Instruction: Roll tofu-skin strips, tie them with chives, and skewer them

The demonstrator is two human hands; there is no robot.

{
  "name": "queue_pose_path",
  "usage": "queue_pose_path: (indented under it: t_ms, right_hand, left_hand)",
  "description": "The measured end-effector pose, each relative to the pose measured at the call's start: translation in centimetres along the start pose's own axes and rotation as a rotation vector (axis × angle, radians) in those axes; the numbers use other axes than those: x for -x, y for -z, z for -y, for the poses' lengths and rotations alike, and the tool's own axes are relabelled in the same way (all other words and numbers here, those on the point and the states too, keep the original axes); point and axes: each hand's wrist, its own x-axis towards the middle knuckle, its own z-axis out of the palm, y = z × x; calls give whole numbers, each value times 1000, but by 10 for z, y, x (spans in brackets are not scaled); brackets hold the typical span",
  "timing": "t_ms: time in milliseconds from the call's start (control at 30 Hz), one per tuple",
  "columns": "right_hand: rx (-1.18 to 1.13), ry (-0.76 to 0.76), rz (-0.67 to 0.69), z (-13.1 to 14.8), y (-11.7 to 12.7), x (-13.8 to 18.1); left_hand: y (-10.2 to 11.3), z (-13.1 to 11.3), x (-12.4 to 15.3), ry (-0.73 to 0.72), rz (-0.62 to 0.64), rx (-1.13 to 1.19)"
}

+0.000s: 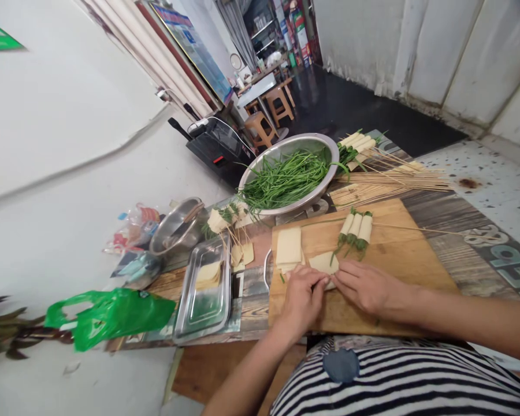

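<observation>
My left hand [302,300] and my right hand [364,286] meet on a wooden cutting board [390,277], fingers curled and pressed onto a pale tofu-skin sheet [325,263] with green stems under it. Both hands grip that sheet where it is being rolled. A stack of flat tofu-skin sheets [288,247] lies just left of it. Three finished rolls on a thin skewer [356,227], green stems poking out, lie farther back on the board.
A steel bowl of green chives [286,176] stands behind the board. Loose bamboo skewers [394,179] and more rolls [357,143] lie at the back right. A steel tray [203,294], a lidded pot [177,225] and a green plastic bag [112,315] sit left.
</observation>
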Motion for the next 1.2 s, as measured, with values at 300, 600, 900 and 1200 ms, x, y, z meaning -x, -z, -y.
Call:
queue_pose_path:
  t_ms: [300,600,900,1200]
  right_hand:
    - [-147,-60,259,-9,14,-17]
    - [-225,-109,264,-15,5,-14]
    - [-481,-242,352,-25,18,-23]
    - [-594,-170,481,-41,23,-43]
  left_hand:
    - [-3,-5,13,-195,-128,-399]
    - [4,-5,5,-178,13,-356]
    - [17,-5,-7,-114,181,-255]
    - [15,-12,1,-99,58,-427]
